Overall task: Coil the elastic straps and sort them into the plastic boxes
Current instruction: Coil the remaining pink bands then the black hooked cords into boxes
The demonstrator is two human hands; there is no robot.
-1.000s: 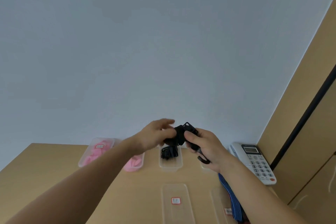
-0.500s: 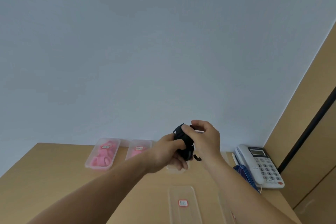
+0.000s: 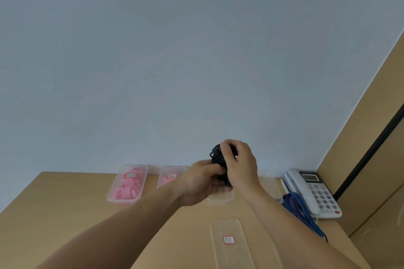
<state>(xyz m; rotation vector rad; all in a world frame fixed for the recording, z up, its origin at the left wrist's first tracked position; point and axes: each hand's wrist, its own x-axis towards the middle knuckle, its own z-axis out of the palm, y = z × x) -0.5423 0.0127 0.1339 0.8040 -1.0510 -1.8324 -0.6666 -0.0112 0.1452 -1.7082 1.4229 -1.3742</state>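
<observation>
Black strap (image 3: 216, 155), bundled: held above the counter (image 3: 65, 203), left grip (image 3: 203, 181) and right grip (image 3: 240, 164) both curled tight round it. Clear box (image 3: 122, 201) of pink straps (image 3: 129, 189) at far left. Blue strap (image 3: 300, 208) just beside telephone (image 3: 314, 192), right.

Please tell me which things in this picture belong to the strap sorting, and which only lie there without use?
Belong to the job: black strap, gripped by the left hand and right hand; far-left box with pink straps; box beside it; clear box below the hands; blue striped strap; labelled clear lid.
Only lying about: telephone.
</observation>
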